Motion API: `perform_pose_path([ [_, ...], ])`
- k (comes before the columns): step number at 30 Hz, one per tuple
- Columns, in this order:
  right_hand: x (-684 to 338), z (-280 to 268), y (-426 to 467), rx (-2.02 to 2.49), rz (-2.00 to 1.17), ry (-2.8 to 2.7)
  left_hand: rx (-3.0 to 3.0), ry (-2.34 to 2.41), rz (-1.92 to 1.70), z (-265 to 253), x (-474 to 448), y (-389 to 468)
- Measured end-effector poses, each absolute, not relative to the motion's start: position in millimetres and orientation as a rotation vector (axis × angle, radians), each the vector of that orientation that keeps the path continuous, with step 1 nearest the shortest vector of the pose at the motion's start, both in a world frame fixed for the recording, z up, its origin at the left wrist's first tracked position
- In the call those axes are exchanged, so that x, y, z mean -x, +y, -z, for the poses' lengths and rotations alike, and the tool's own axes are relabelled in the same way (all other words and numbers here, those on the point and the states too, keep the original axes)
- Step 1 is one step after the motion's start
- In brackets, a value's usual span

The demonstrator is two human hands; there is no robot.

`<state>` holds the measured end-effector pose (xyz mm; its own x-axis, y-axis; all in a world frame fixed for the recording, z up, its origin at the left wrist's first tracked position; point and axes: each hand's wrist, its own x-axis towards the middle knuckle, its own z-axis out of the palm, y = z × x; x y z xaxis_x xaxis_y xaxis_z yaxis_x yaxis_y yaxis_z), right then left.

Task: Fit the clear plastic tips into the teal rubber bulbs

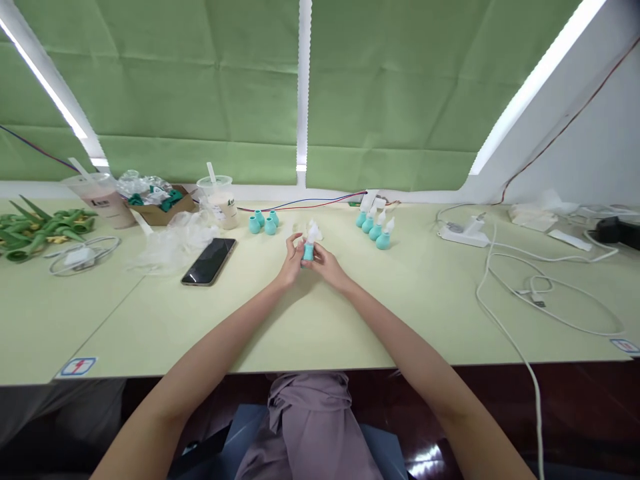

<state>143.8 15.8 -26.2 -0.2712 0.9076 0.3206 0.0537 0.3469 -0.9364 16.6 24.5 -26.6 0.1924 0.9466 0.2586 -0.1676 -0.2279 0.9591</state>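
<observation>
Turquoise bulb [309,253], white tip [313,231] up, gripped by left hand [291,264] and right hand [326,262] over desk [425,300]; white-tipped bulbs [375,232] stand right.

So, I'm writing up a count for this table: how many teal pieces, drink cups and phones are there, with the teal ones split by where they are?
Teal pieces in the left group: 4
Teal pieces in the right group: 4
Held teal piece: 1
Drink cups: 2
Phone: 1
Total: 12
</observation>
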Motion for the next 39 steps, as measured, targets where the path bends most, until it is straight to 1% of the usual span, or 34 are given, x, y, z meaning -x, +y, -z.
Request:
perform_pose_path([
  [2,-138,25,12,0.924,-0.988,-1.585,-1.381,0.856,-1.27,29,-17,26],
  [5,-143,22,15,0.953,-0.982,-1.492,-1.47,0.957,-1.284,33,-14,33],
  [10,-177,17,35,1.071,-0.871,-1.273,-1.512,1.29,-1.578,40,12,61],
  [13,-204,18,46,1.181,-0.789,-1.141,-1.455,1.382,-1.68,42,34,78],
  [17,-227,26,56,1.317,-0.562,-1.209,-1.401,1.466,-1.774,43,52,89],
  [19,-231,32,60,1.332,-0.484,-1.272,-1.396,1.49,-1.777,44,55,90],
  [26,-223,40,74,1.474,-0.357,-1.368,-1.448,1.522,-1.764,43,60,90],
  [30,-219,40,89,1.521,-0.38,-1.433,-1.441,1.53,-1.743,43,60,89],
  [36,-218,32,127,1.684,-0.12,-1.588,-1.507,1.53,-1.66,43,57,89],
  [39,-213,26,148,1.767,-0.089,-1.55,-1.543,1.524,-1.646,44,58,88],
])
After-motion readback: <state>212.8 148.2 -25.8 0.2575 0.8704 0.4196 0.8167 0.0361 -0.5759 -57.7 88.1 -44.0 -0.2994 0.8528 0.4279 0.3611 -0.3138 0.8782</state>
